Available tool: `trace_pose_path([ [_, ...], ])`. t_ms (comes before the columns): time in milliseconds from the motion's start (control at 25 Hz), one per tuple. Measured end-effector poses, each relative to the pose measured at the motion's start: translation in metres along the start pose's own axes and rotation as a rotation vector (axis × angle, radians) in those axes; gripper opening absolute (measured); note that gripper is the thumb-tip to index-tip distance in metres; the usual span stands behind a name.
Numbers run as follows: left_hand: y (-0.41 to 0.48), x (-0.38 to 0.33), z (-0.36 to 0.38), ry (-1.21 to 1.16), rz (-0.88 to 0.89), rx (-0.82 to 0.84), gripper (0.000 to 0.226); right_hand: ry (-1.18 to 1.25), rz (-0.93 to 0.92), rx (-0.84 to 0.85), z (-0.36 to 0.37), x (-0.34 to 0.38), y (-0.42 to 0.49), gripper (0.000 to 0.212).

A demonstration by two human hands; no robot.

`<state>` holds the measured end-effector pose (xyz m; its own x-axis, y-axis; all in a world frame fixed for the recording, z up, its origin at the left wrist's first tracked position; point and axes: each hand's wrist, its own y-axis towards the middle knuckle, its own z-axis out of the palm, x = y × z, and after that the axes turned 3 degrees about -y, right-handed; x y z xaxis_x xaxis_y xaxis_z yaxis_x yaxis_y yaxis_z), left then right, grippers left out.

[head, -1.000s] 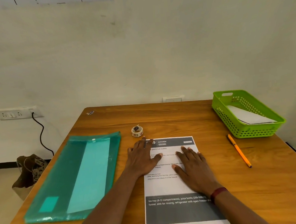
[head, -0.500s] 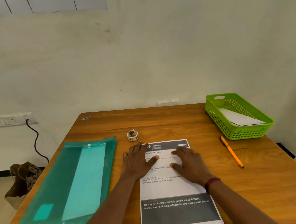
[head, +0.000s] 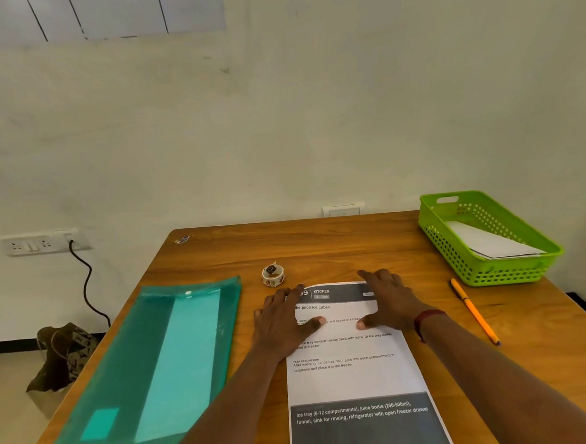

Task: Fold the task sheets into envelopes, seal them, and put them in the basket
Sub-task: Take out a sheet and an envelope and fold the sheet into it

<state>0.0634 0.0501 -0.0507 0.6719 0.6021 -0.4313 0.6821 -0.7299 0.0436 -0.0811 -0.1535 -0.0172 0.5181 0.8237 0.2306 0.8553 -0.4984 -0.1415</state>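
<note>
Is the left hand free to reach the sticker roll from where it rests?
Likely yes: the sticker roll stands just beyond the left hand, which lies flat on the task sheet holding nothing, with only bare table between.

Teal folder [head: 149, 368] and orange pen [head: 474, 312] on wooden table [head: 320, 244]; bag [head: 64, 352] on floor.

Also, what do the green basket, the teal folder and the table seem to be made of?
Green basket: probably moulded plastic, glossy, with a perforated lattice wall. Teal folder: apparently translucent plastic film, shiny; a lighter sheet shows through. Table: wood or wood-look laminate; grain lines show, smooth satin finish.
</note>
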Motion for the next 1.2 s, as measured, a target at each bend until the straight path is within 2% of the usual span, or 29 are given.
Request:
trace_pose_path([
  [240,-0.001,-0.009,-0.005,-0.086,-0.017,0.02,0.099,-0.106,-0.002,-0.128,0.001,0.005,-0.005,0.12],
  [400,-0.002,-0.019,-0.01,-0.016,-0.004,-0.033,0.114,-0.177,-0.013,-0.233,0.0,0.009,-0.013,0.117],
  [520,-0.007,-0.034,-0.014,0.162,0.034,-0.131,0.12,-0.226,-0.031,-0.348,0.002,0.014,-0.024,0.108],
  [640,-0.009,-0.043,-0.019,0.221,0.044,-0.148,0.118,-0.27,-0.076,-0.467,0.01,0.017,-0.033,0.087],
  [760,-0.012,-0.044,-0.027,0.245,0.069,-0.137,0.103,-0.285,-0.106,-0.507,0.02,0.017,-0.043,0.06],
  [800,-0.014,-0.044,-0.029,0.294,0.096,-0.153,0.088,-0.279,-0.113,-0.511,0.023,0.017,-0.046,0.052],
  [920,-0.025,-0.038,-0.027,0.437,0.206,-0.245,0.021,-0.295,-0.119,-0.528,0.032,0.015,-0.051,0.031],
  [960,-0.028,-0.037,-0.025,0.467,0.219,-0.242,0.01,-0.298,-0.124,-0.527,0.034,0.016,-0.052,0.025],
  [1080,-0.035,-0.036,-0.015,0.471,0.231,-0.137,0.017,-0.268,-0.142,-0.487,0.04,0.022,-0.057,0.023],
  [1200,-0.041,-0.038,-0.007,0.39,0.243,-0.083,0.039,-0.232,-0.129,-0.424,0.049,0.027,-0.058,0.037],
])
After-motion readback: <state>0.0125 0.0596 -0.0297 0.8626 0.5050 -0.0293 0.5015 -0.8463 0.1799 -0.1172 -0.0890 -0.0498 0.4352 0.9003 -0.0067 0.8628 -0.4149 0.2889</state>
